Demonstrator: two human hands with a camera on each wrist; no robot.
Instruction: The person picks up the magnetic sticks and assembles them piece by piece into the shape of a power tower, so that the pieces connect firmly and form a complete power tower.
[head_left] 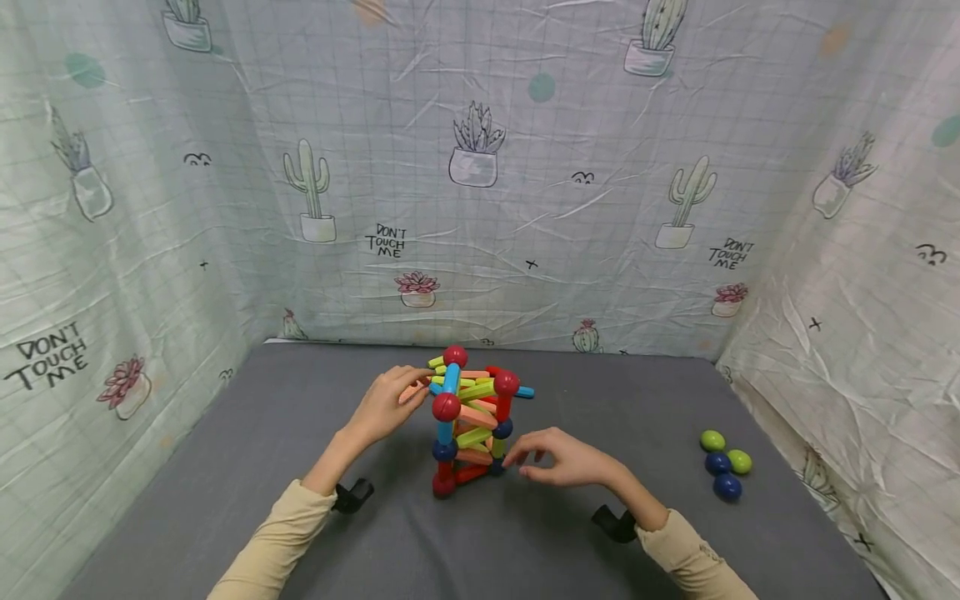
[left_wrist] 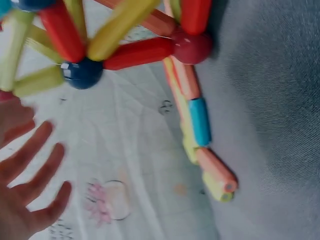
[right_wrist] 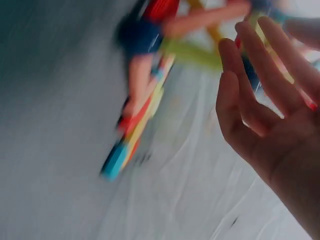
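Observation:
A tower (head_left: 474, 415) of coloured rods and red and dark-blue balls stands upright on the grey table. My left hand (head_left: 390, 403) is at its upper left, fingers extended toward the top. In the left wrist view the left hand (left_wrist: 30, 185) has its fingers spread, close to a red ball (left_wrist: 6, 96) at the frame edge; whether they touch is unclear. Beside the tower's lower right, my right hand (head_left: 562, 457) hovers with loosely bent fingers. The right wrist view shows the right hand (right_wrist: 280, 100) holding nothing, with the blurred tower (right_wrist: 195, 52) behind its fingertips.
Behind the tower lies a row of loose rods (left_wrist: 200, 122), salmon, blue, red and yellow-green. Several loose balls, green (head_left: 712, 441) and dark blue (head_left: 727, 487), sit near the table's right edge. A printed cloth (head_left: 525, 217) hangs around the table (head_left: 600, 392).

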